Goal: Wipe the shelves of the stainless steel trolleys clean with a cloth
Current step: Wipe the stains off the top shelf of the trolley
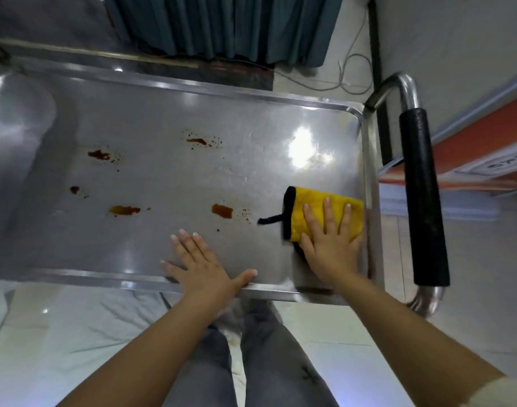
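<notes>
Tiled room, curtain ahead of me, wall to my right

Pale glossy floor tiles (325,324) lie under me, catching small glints of overhead light. A teal curtain (222,24) hangs in pleats straight ahead, its hem near the floor. To my right a light wall (457,39) rises behind a dark vertical strip (376,39), and a thin grey cable (351,63) loops across the tiles beside it. An orange box (486,148) with a white label sits low on my right. A pale sheet (75,333) spreads over the floor to my left.

Your forearms were bare down to both wrists, with no sleeves showing. You wore grey trousers (269,356). Your fingernails (196,234) were short and pale
</notes>
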The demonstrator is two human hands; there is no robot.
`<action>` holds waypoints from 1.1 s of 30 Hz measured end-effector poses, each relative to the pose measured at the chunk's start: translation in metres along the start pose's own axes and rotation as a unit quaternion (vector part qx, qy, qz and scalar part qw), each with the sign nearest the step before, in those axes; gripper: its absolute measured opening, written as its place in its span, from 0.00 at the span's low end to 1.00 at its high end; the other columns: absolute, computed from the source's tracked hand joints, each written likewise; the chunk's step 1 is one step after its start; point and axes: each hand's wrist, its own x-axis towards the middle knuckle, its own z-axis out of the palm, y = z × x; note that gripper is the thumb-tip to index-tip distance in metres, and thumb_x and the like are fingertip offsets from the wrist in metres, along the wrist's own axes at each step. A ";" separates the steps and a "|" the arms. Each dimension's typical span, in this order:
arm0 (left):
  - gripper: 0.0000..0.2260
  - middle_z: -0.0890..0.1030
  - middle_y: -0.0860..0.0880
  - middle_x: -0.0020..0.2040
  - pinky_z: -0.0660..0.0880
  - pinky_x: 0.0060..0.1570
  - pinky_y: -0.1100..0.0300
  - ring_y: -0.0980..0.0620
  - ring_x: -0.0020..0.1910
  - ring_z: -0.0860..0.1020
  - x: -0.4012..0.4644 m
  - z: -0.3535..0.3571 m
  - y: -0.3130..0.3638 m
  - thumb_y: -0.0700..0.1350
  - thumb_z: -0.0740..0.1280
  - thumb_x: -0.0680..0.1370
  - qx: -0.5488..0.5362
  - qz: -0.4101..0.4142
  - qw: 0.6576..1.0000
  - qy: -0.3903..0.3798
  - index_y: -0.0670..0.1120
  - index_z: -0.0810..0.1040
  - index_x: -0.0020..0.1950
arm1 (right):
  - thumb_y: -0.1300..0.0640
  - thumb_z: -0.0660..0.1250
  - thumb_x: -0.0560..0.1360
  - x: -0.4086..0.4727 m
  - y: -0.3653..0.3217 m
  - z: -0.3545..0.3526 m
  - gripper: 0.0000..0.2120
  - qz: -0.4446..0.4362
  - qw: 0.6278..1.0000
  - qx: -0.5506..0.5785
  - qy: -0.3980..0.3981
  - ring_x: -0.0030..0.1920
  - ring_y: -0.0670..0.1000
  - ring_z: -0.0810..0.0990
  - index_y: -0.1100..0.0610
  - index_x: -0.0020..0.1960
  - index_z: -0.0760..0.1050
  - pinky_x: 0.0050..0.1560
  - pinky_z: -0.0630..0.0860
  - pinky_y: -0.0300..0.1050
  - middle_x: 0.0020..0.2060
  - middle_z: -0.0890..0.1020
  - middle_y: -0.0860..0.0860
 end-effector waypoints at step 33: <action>0.65 0.26 0.32 0.71 0.41 0.71 0.34 0.31 0.71 0.29 0.046 -0.032 -0.161 0.83 0.48 0.59 -0.044 -0.044 0.998 -0.024 0.36 0.25 0.71 | 0.40 0.41 0.77 -0.068 -0.116 0.040 0.27 -0.142 0.988 -0.064 -0.015 0.73 0.59 0.26 0.33 0.72 0.31 0.67 0.38 0.75 0.75 0.32 0.47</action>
